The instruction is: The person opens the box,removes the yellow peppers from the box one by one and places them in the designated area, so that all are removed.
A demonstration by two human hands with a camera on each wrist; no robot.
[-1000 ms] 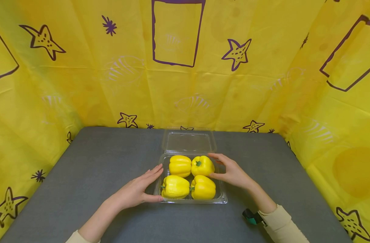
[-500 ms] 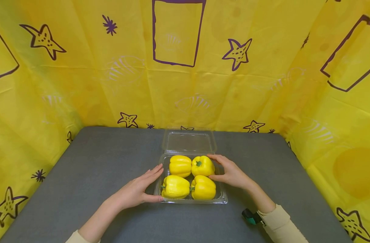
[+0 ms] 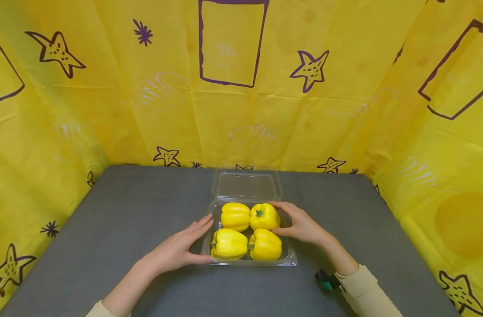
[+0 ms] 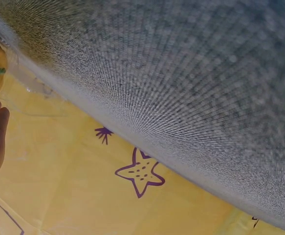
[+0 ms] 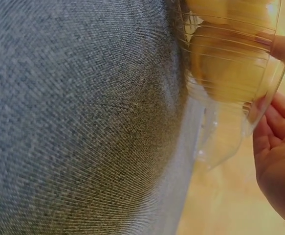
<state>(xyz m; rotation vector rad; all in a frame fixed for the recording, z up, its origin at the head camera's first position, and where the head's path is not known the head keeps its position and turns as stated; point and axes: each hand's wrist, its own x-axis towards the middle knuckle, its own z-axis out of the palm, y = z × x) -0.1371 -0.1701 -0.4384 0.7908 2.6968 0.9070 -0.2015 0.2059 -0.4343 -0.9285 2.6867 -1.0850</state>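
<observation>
Head view: beneath both hands spreads the grey table (image 3: 146, 198); between them sits the clear container (image 3: 253, 263) (its lid (image 3: 247, 186) lies back, beyond the fingers). The left hand (image 3: 182, 246), fingers extended and thumb apart, touches its near-side edge. The right hand (image 3: 300, 222) has thumb and fingers either side of one yellow pepper (image 3: 263, 216); whether they clamp it, I cannot tell. Three other peppers (image 3: 230, 243) lie between the hands.

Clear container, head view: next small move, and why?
Probably move the right hand to the lid: it lies open behind the base, all four peppers sit inside, and the left hand is at the base's left side.
</observation>
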